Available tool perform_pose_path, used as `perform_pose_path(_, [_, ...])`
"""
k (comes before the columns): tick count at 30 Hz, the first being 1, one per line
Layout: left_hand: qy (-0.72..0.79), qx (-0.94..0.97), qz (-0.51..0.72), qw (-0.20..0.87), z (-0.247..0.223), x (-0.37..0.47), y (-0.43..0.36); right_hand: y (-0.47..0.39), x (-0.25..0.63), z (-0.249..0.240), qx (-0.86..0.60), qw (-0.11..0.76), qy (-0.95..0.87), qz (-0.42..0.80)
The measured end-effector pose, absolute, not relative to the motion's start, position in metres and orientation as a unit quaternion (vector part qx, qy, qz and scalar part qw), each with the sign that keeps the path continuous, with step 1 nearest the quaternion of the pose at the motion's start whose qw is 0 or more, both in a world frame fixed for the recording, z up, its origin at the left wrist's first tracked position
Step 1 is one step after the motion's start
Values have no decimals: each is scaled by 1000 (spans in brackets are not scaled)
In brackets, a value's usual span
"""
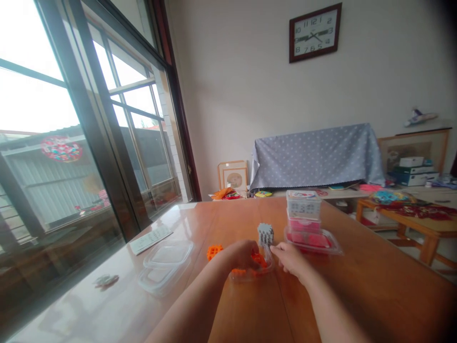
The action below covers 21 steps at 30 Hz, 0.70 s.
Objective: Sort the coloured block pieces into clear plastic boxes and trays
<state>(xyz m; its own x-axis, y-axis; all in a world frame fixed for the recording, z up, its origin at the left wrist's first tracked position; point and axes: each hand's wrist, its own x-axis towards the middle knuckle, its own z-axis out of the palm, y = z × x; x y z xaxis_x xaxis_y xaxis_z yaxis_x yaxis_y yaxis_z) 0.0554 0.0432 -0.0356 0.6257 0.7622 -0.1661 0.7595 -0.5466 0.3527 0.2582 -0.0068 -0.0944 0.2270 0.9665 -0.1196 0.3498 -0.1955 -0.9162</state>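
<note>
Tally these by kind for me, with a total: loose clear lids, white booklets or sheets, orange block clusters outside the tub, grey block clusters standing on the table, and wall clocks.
Clear lids: 2
White booklet or sheet: 1
Orange block cluster: 1
Grey block cluster: 1
Wall clock: 1
Total: 6

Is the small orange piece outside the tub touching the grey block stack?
Apart. The head view shows a strip of wooden table between the orange piece and the grey block stack.

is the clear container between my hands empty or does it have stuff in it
Not empty: orange pieces show inside the clear container, under the left hand.
</note>
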Motion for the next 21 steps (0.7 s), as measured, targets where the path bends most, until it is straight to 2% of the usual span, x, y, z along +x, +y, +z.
perform_pose_path(16, [448,873,-6,193,-41,56,42,-8,257,-91,-677,403,-490,373])
perform_pose_path(21, [445,874,17,193,-27,50,37,-7,258,-93,-676,408,-486,374])
